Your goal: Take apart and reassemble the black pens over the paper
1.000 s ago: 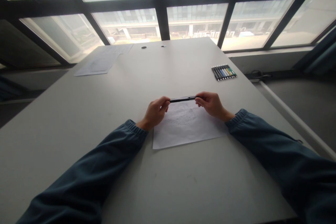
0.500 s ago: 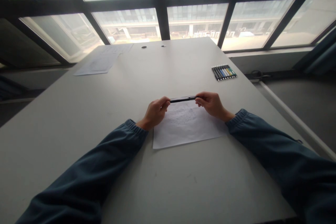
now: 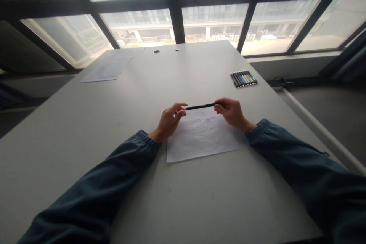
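Note:
A black pen [image 3: 201,106] is held level over the upper part of a white sheet of paper [image 3: 206,143]. My right hand [image 3: 231,111] pinches the pen's right end, where its clip shows. At the other end, the thumb and fingers of my left hand [image 3: 170,120] are parted around the pen's pale tip. Whether they still touch the tip is hard to tell. Faint grey marks cover the middle of the sheet, which lies on the table under both hands.
A flat set of pens or markers [image 3: 244,79], in black, blue, yellow and green, lies near the table's right edge. More papers [image 3: 104,68] lie at the far left. A dark round disc [image 3: 156,51] and a small dark object [image 3: 177,50] are at the back.
The thumb and fingers of my left hand have parted from their pinch, showing the pen's tip. My right hand and the pen have shifted slightly to the right and up.

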`<state>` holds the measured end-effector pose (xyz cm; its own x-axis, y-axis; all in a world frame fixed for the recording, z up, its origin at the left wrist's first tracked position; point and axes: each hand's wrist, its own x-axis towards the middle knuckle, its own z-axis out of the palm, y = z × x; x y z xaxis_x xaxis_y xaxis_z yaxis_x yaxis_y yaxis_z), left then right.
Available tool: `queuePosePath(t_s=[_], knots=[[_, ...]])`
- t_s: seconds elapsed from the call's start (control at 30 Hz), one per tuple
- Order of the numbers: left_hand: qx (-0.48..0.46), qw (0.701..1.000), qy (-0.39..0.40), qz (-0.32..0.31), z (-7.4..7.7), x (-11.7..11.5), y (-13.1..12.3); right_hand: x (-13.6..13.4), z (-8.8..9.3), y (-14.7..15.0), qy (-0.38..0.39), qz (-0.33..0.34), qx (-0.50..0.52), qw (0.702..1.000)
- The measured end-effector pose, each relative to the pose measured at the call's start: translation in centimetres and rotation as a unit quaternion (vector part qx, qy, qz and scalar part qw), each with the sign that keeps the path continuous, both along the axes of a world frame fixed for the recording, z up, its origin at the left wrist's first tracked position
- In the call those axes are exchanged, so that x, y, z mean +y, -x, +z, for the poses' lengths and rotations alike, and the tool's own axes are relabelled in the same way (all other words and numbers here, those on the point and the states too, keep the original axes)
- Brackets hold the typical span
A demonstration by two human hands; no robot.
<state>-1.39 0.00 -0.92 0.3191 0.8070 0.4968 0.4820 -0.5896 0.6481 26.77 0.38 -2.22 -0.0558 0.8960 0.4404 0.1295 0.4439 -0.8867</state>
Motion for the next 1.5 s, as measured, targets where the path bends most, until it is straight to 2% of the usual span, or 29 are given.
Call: queuePosePath(t_s=[0.23, 0.47, 0.73, 0.97, 1.13, 1.33, 1.5], knots=[[-0.029, 0.994, -0.105, 0.029, 0.27, -0.06, -0.57, 0.11, -0.16, -0.04, 0.004, -0.009, -0.004, 1.000], [-0.015, 0.992, -0.123, 0.029, 0.47, -0.21, -0.63, 0.17, -0.36, -0.04, 0.003, -0.003, 0.005, 1.000], [-0.011, 0.993, -0.111, 0.034, 0.55, -0.29, -0.63, 0.00, 0.05, 0.03, 0.010, 0.002, 0.005, 1.000], [0.003, 0.994, -0.100, 0.045, 0.54, -0.25, -0.55, -0.10, 0.03, 0.19, 0.016, 0.040, 0.028, 0.999], [0.010, 0.995, -0.093, 0.042, 0.37, -0.12, -0.49, -0.20, 0.25, 0.11, 0.021, 0.033, 0.010, 0.999], [0.016, 0.998, -0.063, 0.023, 0.31, -0.18, -0.41, -0.27, 0.39, 0.25, 0.020, 0.026, 0.015, 0.999], [0.011, 1.000, -0.025, -0.016, 0.04, -0.08, -0.18, -0.36, 0.62, 0.35, 0.023, 0.017, 0.013, 1.000]])
